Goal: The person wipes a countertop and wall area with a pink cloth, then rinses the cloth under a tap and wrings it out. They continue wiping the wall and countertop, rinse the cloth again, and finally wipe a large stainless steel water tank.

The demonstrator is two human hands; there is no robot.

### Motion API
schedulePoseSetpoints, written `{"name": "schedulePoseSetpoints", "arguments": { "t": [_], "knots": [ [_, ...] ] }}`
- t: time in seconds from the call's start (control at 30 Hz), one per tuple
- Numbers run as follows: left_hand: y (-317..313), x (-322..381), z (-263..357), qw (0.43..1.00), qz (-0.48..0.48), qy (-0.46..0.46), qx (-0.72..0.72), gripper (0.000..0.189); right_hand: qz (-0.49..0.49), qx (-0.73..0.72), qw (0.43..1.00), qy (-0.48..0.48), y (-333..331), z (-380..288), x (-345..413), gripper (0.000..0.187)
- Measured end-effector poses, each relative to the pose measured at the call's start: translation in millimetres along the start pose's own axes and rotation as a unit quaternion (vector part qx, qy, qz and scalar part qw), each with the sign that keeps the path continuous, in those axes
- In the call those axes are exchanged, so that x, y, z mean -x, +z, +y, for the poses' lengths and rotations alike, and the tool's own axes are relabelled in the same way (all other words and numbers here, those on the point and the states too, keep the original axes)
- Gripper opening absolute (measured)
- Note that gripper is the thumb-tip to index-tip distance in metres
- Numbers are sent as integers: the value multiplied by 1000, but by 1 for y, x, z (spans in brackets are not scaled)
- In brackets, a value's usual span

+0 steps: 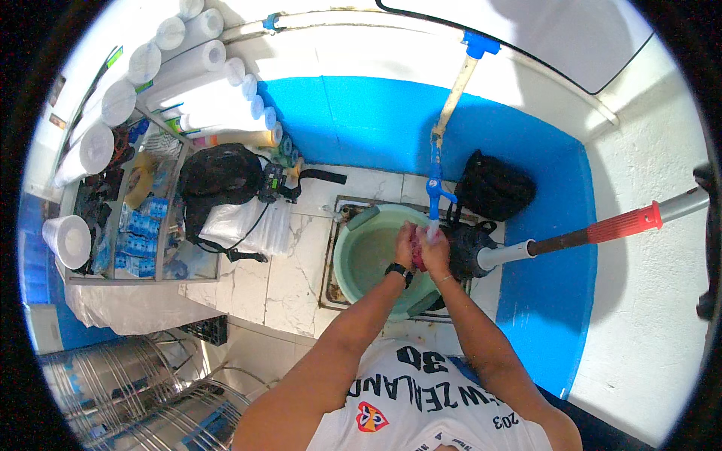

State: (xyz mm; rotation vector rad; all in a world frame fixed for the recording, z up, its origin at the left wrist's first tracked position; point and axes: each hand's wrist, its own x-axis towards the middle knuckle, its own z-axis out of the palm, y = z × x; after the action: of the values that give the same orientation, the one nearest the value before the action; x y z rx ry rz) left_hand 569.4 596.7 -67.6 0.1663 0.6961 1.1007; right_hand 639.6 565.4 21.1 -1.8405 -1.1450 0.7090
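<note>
Under a blue plastic faucet, both hands grip a wet pink-red cloth. My left hand, with a dark watch at its wrist, is on the cloth's left side. On its right side is my right hand, where water runs down over the fingers. Both are above the right half of a pale green plastic basin, which holds cloudy water and stands over a metal-framed sink opening. The fingers hide much of the cloth, and its exact kind cannot be told.
A mop or pole with a red grip slants in from the right beside a black bag. Left of the basin lie plastic bags, a black backpack and a glass display case. Metal racks stand lower left.
</note>
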Motion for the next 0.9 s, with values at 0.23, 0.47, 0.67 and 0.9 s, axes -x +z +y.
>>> {"name": "schedulePoseSetpoints", "arguments": {
  "t": [0.23,0.47,0.67,0.9],
  "knots": [
    [6,15,7,929,122,16,-348,41,-3,78,997,29,9,47,-5,35],
    [-6,19,22,987,40,-37,-154,47,47,-165,975,144,-2,46,2,21],
    [-9,15,-3,898,0,89,-432,46,-8,44,998,-36,-2,21,5,39],
    [0,22,2,859,90,157,-479,54,-32,140,989,-45,-1,51,-3,40]
  ]
}}
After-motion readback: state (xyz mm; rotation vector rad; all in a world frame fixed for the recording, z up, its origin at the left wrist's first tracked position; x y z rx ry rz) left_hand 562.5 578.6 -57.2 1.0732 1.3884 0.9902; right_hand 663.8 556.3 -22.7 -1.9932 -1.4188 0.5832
